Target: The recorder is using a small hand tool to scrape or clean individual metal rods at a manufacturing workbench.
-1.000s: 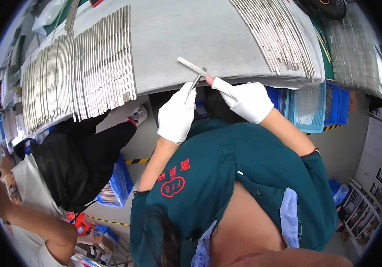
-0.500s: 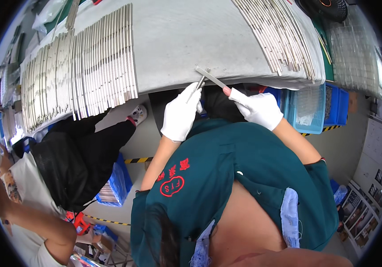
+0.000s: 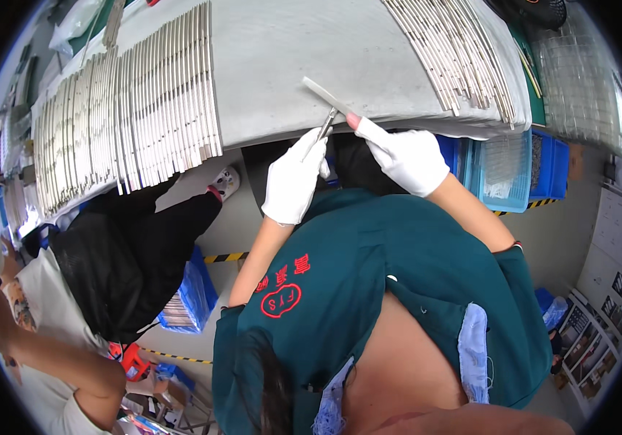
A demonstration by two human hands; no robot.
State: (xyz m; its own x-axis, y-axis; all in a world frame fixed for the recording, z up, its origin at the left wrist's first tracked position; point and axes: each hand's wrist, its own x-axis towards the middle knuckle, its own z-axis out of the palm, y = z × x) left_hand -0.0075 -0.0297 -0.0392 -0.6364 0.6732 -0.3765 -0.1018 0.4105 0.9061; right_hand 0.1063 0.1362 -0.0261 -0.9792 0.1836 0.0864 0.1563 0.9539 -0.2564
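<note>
My left hand (image 3: pixel 293 181), in a white glove, is closed around a thin metal rod (image 3: pixel 329 123). The rod's far end points up and slightly right, just over the table's front edge. In my right hand (image 3: pixel 412 161), gloved with a bare fingertip showing, is a flat, narrow grey strip like a file (image 3: pixel 320 90). That strip slants up to the left and crosses the rod near the rod's tip. Whether the two touch, I cannot tell. The glove hides the rod's lower end.
A pale cloth-covered table (image 3: pixel 289 65) bears rows of metal rods at the left (image 3: pixel 166 94) and right (image 3: pixel 449 61). Clear plastic trays (image 3: pixel 579 87) stand far right, with a light-blue basket (image 3: pixel 503 203) below. At the left, another person (image 3: pixel 137 268) is close by.
My right hand has moved left and slightly up, pushing the flat strip farther across the rod and over the table. My left hand is almost where it was.
</note>
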